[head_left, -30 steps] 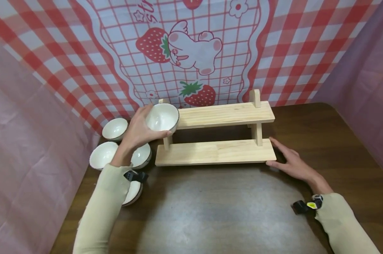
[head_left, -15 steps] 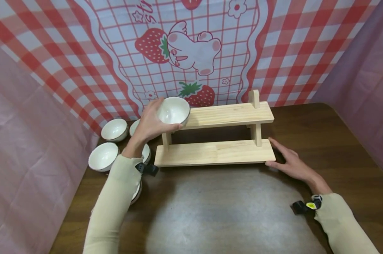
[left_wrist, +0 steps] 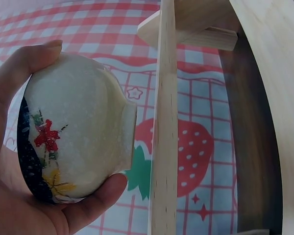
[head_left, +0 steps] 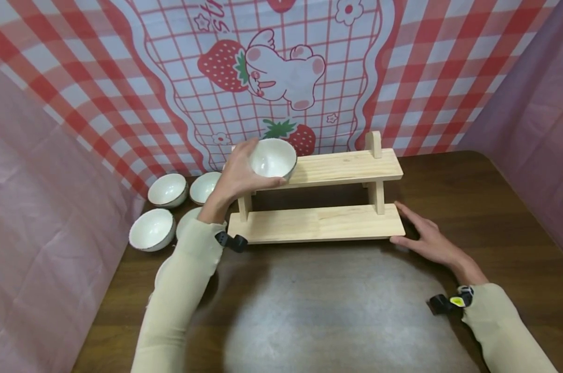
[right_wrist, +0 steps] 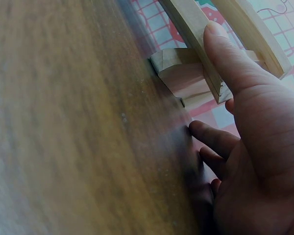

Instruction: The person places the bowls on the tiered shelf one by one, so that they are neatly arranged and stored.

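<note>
My left hand (head_left: 239,173) holds a white bowl (head_left: 274,158) by its side, thumb toward the front, over the left part of a wooden two-tier shelf's upper board (head_left: 342,168). In the left wrist view the bowl (left_wrist: 83,122) shows a dark blue rim band with red and yellow flowers; its foot faces the board's edge (left_wrist: 164,122), with a gap between. At the other end, my right hand (head_left: 430,241) holds the right end of the lower board (head_left: 318,224). The right thumb (right_wrist: 225,54) lies along the board's front edge; the index finger is mostly hidden behind it.
Several more white bowls stand on the brown table (head_left: 318,305) at the left, among them one bowl (head_left: 168,190) at the back and another (head_left: 152,229) in front of it. My left sleeve partly covers others. A red-checked strawberry cloth (head_left: 281,67) hangs right behind the shelf.
My left hand has carried the bowl right and slightly back, from the shelf's left end to farther over the upper board. My right hand stays in place at the lower board's end.
</note>
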The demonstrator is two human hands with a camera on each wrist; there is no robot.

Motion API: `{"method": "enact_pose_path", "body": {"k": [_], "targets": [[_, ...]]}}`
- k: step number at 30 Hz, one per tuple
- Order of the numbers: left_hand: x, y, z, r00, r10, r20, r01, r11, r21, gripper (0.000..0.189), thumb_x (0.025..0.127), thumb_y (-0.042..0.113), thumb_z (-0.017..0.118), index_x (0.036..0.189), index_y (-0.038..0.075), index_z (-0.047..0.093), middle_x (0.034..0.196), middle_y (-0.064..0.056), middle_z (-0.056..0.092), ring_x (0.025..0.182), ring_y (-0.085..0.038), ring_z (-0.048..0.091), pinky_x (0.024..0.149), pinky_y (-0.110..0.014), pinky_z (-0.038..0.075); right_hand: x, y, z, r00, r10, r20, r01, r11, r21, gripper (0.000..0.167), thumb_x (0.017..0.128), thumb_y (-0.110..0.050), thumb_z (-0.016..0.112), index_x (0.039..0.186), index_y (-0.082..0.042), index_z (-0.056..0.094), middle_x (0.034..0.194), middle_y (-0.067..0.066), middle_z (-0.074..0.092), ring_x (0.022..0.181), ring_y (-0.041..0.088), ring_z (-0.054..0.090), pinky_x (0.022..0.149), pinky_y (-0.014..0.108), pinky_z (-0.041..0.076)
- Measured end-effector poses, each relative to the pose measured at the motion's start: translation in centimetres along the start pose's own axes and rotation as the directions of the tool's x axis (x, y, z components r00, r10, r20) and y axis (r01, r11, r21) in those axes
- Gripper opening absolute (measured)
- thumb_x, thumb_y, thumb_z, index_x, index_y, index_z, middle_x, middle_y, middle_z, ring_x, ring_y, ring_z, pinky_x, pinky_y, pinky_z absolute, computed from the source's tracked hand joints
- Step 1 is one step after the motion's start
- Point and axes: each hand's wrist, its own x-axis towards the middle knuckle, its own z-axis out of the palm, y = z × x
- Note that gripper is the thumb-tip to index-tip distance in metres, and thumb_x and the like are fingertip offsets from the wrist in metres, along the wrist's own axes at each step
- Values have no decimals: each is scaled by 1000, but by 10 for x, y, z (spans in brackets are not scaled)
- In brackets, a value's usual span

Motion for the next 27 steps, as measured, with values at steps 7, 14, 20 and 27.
{"method": "enact_pose_path", "body": {"k": [7,14,20,27], "targets": [[8,12,9,1000,-13,24,14,998,-54,122,61,45,92,160,15,26,160,-17,31,139,-35,42,108,-55,46,0,1,0,1000,-13,1,13,1000,-3,94,92,-33,72,162,-18,12,165,26,18,148,54,21,107,76,24],[18,25,18,999,11,32,-10,999,-54,121,62,45,91,159,12,27,158,-16,34,135,-33,46,109,-52,47,0,1,0,1000,-4,-2,4,1000,-4,94,92,-33,72,163,-19,12,165,26,19,148,54,21,107,77,24],[26,36,27,998,52,34,-51,998,-49,121,62,48,91,158,10,29,159,-16,34,136,-33,45,110,-51,46,0,1,-1,1000,4,6,-4,1000,2,94,92,-34,72,163,-19,12,166,25,17,148,54,20,107,77,23],[36,48,38,995,94,40,-91,993,-69,117,62,45,91,157,8,32,155,-16,39,134,-32,46,109,-48,47,0,-1,-1,1000,-1,7,1,1000,9,94,92,-33,72,163,-18,12,166,25,17,148,54,19,107,77,23]]}}
